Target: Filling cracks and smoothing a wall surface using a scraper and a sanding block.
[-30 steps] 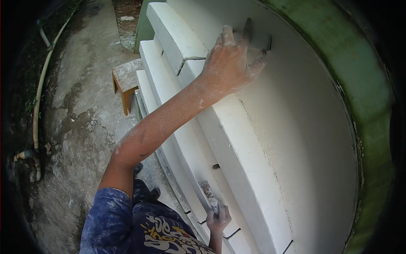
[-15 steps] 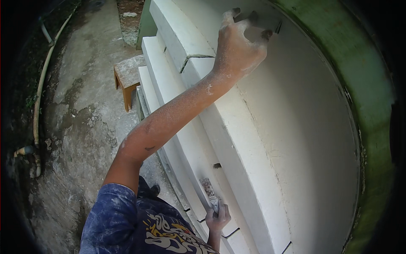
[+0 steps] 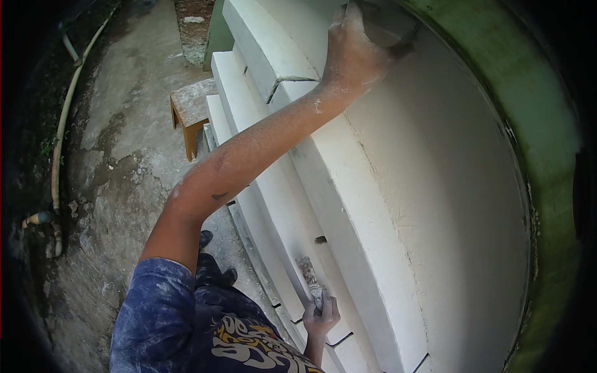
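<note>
My left hand [image 3: 356, 59] reaches up to the white plastered panel [image 3: 460, 205]. Its dusty fingers are apart and bent toward the panel; the tips lie in dark shadow and are partly smeared, and anything beneath them is hidden. A short dark slit shows in the panel by the fingertips. Lower down, my right hand [image 3: 321, 321] is closed around the handle of a putty knife [image 3: 305, 272]. The knife's flat blade is stained and points away from me, over the stepped white ledges [image 3: 273, 199] along the panel's side.
A green frame [image 3: 528, 112] curves around the panel at the right. Black slits mark several ledge joints. On the left, a small wooden stool [image 3: 194, 102] stands on the stained concrete floor [image 3: 124, 143], and a pipe [image 3: 61, 137] runs along the edge.
My left hand has moved a little up and to the right along the panel. The right hand keeps its hold on the putty knife, almost in the same place. My feet show more.
</note>
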Available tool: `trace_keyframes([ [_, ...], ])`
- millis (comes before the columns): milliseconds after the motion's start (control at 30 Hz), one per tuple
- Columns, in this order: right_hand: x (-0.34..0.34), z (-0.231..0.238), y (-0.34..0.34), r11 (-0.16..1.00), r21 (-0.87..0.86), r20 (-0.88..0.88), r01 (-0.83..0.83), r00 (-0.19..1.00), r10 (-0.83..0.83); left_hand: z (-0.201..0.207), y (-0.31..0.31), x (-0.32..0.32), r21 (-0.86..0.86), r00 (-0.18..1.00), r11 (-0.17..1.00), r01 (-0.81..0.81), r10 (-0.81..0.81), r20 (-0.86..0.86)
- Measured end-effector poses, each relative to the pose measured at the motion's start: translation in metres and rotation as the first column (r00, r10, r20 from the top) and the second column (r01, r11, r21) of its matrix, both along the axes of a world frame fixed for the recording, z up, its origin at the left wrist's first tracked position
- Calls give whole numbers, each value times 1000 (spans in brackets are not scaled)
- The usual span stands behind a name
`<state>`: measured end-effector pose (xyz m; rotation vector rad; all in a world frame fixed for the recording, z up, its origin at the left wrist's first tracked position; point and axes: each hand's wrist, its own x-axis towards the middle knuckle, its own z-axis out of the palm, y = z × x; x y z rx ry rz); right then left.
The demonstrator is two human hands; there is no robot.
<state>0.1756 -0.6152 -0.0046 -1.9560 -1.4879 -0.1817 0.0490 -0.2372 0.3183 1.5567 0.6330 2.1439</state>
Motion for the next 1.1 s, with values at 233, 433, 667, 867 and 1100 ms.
trace_keyframes([
  [233, -2, 2, 3, 1000, 24, 29, -1, 1000, 0, -24, 14, 28, 191, 992, 975, -116, 104, 71],
  [433, -3, 5, 6, 1000, -10, 3, 10, 1000, -10, -15, 42, 8, 140, 993, 988, 69, -80, 82],
  [667, -2, 0, 3, 1000, -8, 28, 15, 999, -15, -15, 53, 4, 270, 993, 959, 89, -105, 48],
  [867, 1, -2, 1, 1000, -5, 24, 31, 999, -31, -37, -2, 20, 306, 994, 951, -31, 61, -89],
  [1100, 4, -4, 2, 1000, 11, 80, 7, 997, -8, -29, 18, 20, 254, 990, 960, 116, -133, 52],
])
